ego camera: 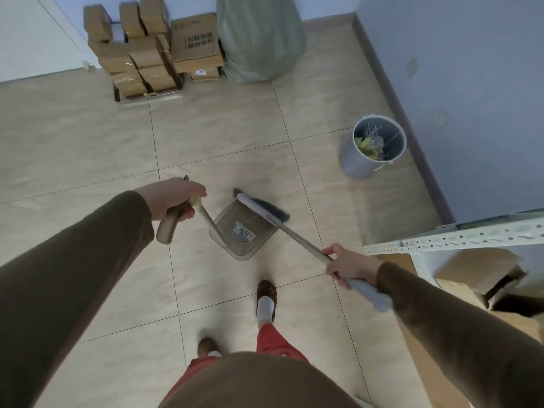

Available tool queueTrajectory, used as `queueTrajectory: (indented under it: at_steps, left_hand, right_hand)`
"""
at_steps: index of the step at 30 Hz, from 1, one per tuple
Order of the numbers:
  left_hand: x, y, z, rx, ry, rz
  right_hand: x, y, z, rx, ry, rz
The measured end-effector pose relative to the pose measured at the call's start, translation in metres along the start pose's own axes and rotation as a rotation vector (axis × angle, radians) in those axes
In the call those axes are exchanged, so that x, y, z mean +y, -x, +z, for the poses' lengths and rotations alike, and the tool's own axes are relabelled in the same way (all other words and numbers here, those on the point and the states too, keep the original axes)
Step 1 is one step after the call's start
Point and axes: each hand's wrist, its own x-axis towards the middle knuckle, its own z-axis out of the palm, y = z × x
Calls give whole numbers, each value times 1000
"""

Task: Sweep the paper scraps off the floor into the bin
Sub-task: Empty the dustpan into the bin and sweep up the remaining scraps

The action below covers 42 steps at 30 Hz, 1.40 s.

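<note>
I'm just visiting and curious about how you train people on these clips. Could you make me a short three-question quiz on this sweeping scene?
1. True or false: the broom head lies at the dustpan's mouth.
2. Which hand grips the dustpan handle: A left, B right?
3. What stands by the right wall, already holding rubbish?

Key:
1. True.
2. A: the left hand; the right hand holds the broom.
3. The bin.
</note>
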Motion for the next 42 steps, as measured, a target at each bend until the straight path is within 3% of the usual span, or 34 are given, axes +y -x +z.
queueTrajectory:
  at_steps: [6, 12, 17, 25, 30, 35, 42]
  left_hand:
    - [-12, 12, 7, -82, 56, -32]
    - [-45, 14, 2, -157, 235, -75]
    - [-72, 13, 8, -56, 135, -28]
    - [-95, 30, -16, -29, 27, 69]
    - [-98, 44, -41, -26, -115, 122]
    - [-101, 51, -48, -96, -301, 161]
    - [-104, 48, -24, -135, -300, 96]
  right_hand:
    - [27, 87, -12, -40, -121, -58]
    - [3, 57, 14, 181, -22, -102]
    - [-21, -8, 70, 148, -72, -71]
    - [31, 56, 75, 45, -291, -131]
    - [32, 67, 87, 185, -361, -114]
    - [20, 24, 112, 338, -397, -14]
    - [22, 28, 203, 105, -462, 72]
